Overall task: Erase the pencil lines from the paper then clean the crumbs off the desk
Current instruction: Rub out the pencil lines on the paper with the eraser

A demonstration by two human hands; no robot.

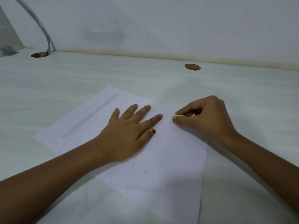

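On the pale, wood-grained desk (68, 78) a white rectangular sheet of paper (163, 178) is laid askew. Toward ten o'clock on the sheet, a broad grey smudged band and thin curved pencil lines (90, 118) are seen unerased. At the sheet's centre the left hand (127, 135) is pressed flat, its fingers (143, 110) released and spread, with nothing grasped. Dark eraser crumbs (167, 132) are scattered from the centre toward five o'clock. At two o'clock, close to the sheet's far right edge, a small white eraser (177, 116) is pinched between the thumb and fingertips of the right hand (208, 120) and held against the paper.

The paper could be creased or torn if it is rubbed hard this near its edge, beyond the holding palm. The eraser is small and could be lost from the pinch. Crumbs could be smeared under the left palm, or brushed off the desk unseen.

No brand, label or writing can be read.
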